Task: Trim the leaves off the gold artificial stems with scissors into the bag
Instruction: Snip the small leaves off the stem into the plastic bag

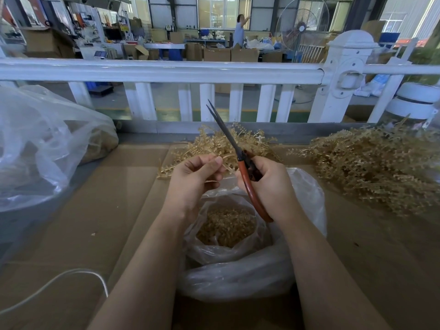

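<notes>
R hand (266, 184) wraps round the scissors (240, 158), fingers curled tight on the smooth red-orange loop handles; the long dark metal blades point up and away from the grip, tips only a sliver apart. L hand (192, 177) sits just beside it, thumb and fingers pinching a thin pale-gold plastic stem (226, 164) that runs from the pinch toward the scissor pivot. Whether the stem touches the blades: can't tell.

Right below both hands, the bag (307, 201): thin crinkly clear plastic, mouth slumped open, inside a heap of small gold leaf bits (226, 228), grainy and matte.

Beyond the grips, a loose pile of gold stems (214, 144), spiky w/ short toothed leaves, lies on flat brown cardboard (114, 198). Well off to the R of the scissor hand, a bigger, denser gold heap (371, 165), bristly texture. Far L of the pinching hand, a large cloudy plastic sack (42, 148), wrinkled, w/ gold stuff showing through its far end. Near L forearm, a white cord (71, 275) curves across the cardboard.

Behind it all, a glossy white railing (166, 70) w/ square pickets.
</notes>
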